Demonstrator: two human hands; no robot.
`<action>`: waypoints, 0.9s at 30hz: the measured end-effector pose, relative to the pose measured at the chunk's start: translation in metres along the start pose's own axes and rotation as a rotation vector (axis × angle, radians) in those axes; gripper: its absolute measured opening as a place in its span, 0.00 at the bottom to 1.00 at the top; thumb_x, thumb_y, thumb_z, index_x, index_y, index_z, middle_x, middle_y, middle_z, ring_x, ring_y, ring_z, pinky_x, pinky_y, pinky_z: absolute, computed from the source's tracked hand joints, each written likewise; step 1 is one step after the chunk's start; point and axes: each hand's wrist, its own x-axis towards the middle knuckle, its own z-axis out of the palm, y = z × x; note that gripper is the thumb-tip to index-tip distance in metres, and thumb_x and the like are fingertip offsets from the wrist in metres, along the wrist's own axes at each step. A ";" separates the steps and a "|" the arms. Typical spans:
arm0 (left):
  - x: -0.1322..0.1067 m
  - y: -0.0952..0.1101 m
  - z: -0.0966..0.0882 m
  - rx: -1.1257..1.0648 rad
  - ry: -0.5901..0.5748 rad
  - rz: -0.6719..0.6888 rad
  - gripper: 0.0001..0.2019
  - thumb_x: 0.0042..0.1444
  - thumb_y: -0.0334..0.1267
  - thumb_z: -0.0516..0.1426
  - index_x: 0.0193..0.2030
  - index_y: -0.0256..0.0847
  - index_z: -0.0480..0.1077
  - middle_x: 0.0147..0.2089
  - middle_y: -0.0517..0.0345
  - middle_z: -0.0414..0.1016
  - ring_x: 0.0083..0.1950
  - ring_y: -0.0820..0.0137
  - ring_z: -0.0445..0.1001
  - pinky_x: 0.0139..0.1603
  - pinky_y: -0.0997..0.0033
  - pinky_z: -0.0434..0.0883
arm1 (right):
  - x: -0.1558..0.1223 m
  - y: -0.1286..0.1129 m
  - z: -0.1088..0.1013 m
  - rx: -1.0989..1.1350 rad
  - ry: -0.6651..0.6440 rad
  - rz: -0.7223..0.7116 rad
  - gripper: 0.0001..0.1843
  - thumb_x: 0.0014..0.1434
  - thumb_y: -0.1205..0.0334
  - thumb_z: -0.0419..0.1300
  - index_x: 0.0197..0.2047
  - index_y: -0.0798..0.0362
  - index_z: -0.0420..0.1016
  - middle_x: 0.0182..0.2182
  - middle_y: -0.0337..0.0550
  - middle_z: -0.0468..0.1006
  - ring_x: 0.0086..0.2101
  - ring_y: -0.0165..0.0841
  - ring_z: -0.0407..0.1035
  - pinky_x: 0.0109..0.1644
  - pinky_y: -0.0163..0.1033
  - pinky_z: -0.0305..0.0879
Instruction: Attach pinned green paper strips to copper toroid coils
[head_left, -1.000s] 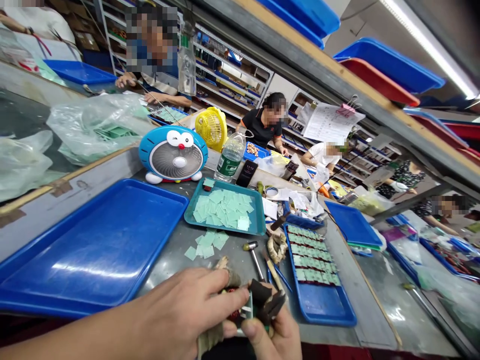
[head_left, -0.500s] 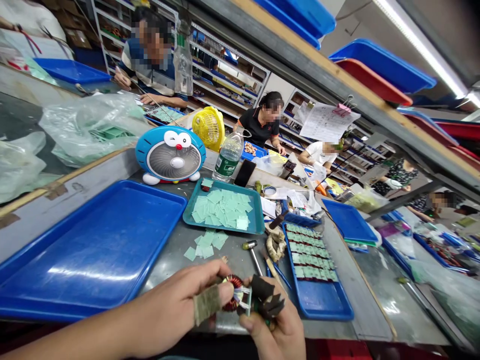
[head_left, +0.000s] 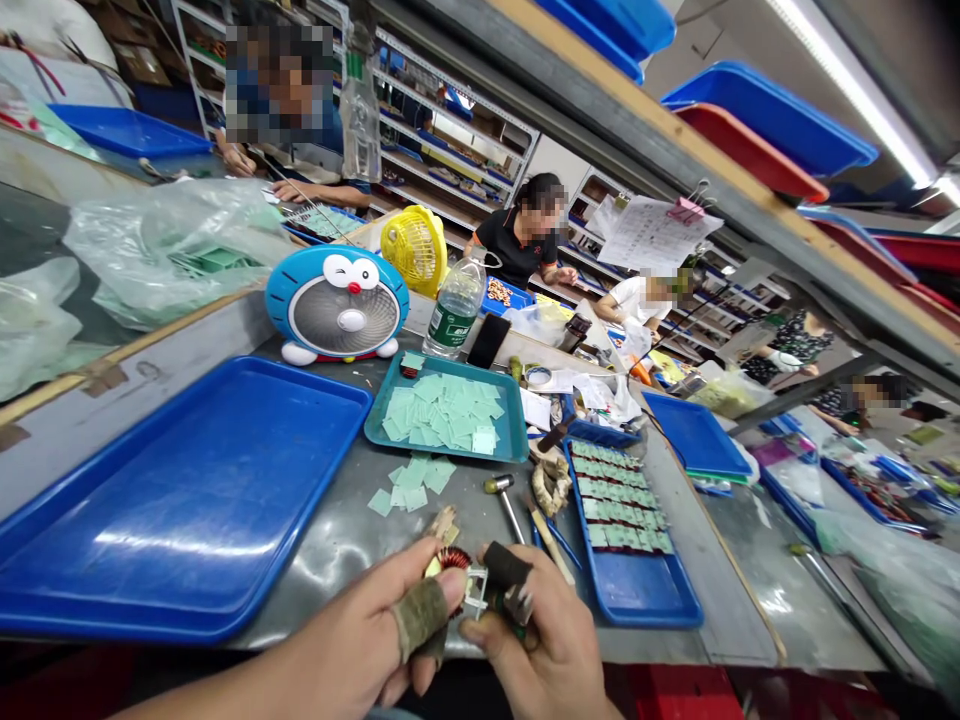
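Observation:
My left hand [head_left: 390,615], with tape round the thumb, is closed on a toroidal coil [head_left: 454,562] wound with copper-red wire. Pale leads and a small whitish piece [head_left: 477,588] stick out from the coil's right side, toward my other hand. My right hand [head_left: 551,630] is curled beside it, dark wraps on its fingers, thumb and forefinger close to the whitish piece. A bit of green shows among its fingers; what they grip is mostly hidden. Behind the hands, loose light-green square plates [head_left: 411,485] lie on the bench.
A teal tray [head_left: 371,425] holds many green plates. At left lies a large blue tray [head_left: 187,480]; at right, a blue tray [head_left: 649,595] bears rows of coils with plates. A hammer [head_left: 510,505], a fan [head_left: 337,300] and a bottle [head_left: 454,310] stand or lie beyond. Co-workers sit opposite.
Both hands have shifted slightly left with the coil, which has turned a little. The wrapped fingers of my right hand have moved left and closed in. The view has tilted slightly.

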 end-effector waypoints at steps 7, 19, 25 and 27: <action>0.007 0.005 -0.021 0.362 0.080 0.417 0.14 0.72 0.52 0.49 0.50 0.45 0.66 0.42 0.56 0.75 0.41 0.67 0.76 0.43 0.71 0.72 | -0.001 0.011 0.000 0.134 0.007 0.038 0.31 0.61 0.61 0.70 0.66 0.44 0.72 0.56 0.49 0.79 0.53 0.41 0.77 0.58 0.41 0.73; 0.006 0.005 -0.030 0.980 0.183 0.899 0.26 0.67 0.40 0.59 0.69 0.53 0.56 0.50 0.49 0.77 0.46 0.60 0.79 0.47 0.67 0.74 | -0.005 0.003 0.021 0.822 0.073 0.490 0.23 0.59 0.44 0.71 0.54 0.45 0.83 0.45 0.44 0.83 0.44 0.37 0.77 0.49 0.37 0.73; -0.005 0.026 -0.022 0.942 0.105 0.732 0.19 0.68 0.40 0.57 0.64 0.52 0.64 0.48 0.54 0.78 0.44 0.64 0.79 0.45 0.70 0.74 | -0.014 0.008 0.021 0.552 0.120 0.346 0.21 0.62 0.41 0.67 0.54 0.41 0.81 0.41 0.41 0.81 0.39 0.35 0.76 0.44 0.34 0.72; -0.005 0.028 -0.021 0.959 0.101 0.742 0.19 0.67 0.40 0.58 0.64 0.52 0.66 0.47 0.53 0.78 0.43 0.63 0.79 0.44 0.70 0.74 | -0.015 0.006 0.023 0.532 0.143 0.331 0.21 0.64 0.39 0.65 0.52 0.42 0.82 0.40 0.42 0.81 0.38 0.35 0.76 0.43 0.34 0.73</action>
